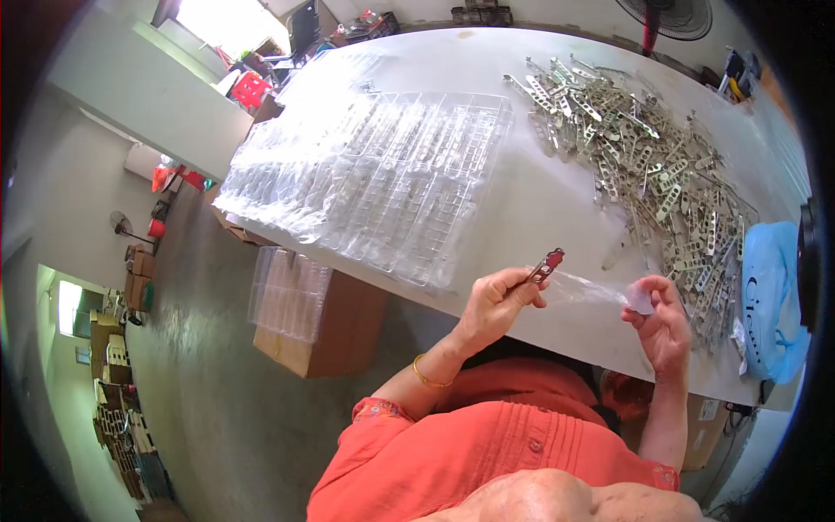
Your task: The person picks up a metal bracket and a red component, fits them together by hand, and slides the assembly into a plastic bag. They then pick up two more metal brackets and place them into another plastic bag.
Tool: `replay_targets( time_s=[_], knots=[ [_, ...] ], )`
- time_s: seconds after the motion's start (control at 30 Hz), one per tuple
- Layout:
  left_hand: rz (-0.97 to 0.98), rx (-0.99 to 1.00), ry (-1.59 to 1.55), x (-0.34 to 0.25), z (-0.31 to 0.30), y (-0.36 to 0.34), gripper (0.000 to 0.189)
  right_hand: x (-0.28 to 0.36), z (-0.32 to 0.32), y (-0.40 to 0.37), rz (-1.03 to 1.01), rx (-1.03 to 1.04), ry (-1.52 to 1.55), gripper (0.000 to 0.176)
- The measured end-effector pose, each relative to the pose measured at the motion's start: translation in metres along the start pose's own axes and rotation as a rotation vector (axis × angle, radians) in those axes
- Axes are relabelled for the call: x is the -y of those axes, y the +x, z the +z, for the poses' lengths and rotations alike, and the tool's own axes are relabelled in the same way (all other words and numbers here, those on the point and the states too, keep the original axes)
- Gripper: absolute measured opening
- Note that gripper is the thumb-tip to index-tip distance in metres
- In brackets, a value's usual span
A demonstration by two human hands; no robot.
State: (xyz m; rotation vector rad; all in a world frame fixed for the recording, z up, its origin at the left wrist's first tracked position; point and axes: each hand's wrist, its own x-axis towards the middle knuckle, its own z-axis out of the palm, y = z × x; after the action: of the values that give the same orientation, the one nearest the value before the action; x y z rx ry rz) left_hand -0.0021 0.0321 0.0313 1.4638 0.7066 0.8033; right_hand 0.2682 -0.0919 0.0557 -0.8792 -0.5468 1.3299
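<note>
My left hand (497,306) pinches a slim metal piece with holes (548,264), its end pointing up and to the right over the near table edge. Between my two hands stretches a thin clear plastic film (590,288). Thumb and fingers of my right hand (663,322) are closed on the film's other end, where a whitish, see-through bunch (640,300) shows. Beyond my right hand lies a big loose pile of similar metal pieces (648,157). To the left, clear plastic trays (435,274) hold rows of wrapped pieces.
The white table (548,209) has a curved-looking near edge. A blue plastic bag (770,296) sits at its right end. Below on the left, a cardboard box (348,326) carries another clear tray (291,296). A fan (670,17) stands beyond the table.
</note>
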Motion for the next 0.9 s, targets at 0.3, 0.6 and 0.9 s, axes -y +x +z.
replay_targets(
  time_s=[0.3,0.6,0.9],
  knots=[
    [-0.215,0.077,-0.127,0.01,0.003,0.009,0.021,-0.003,-0.008,0.002,-0.355,0.07,-0.723,0.014],
    [-0.175,0.126,-0.249,0.015,0.004,0.012,0.024,-0.014,-0.002,0.014,-0.243,-0.194,-0.56,0.016],
    [0.023,0.036,0.001,0.026,0.008,0.01,0.017,-0.018,0.012,0.013,-0.151,-0.23,-0.531,0.018]
  ],
)
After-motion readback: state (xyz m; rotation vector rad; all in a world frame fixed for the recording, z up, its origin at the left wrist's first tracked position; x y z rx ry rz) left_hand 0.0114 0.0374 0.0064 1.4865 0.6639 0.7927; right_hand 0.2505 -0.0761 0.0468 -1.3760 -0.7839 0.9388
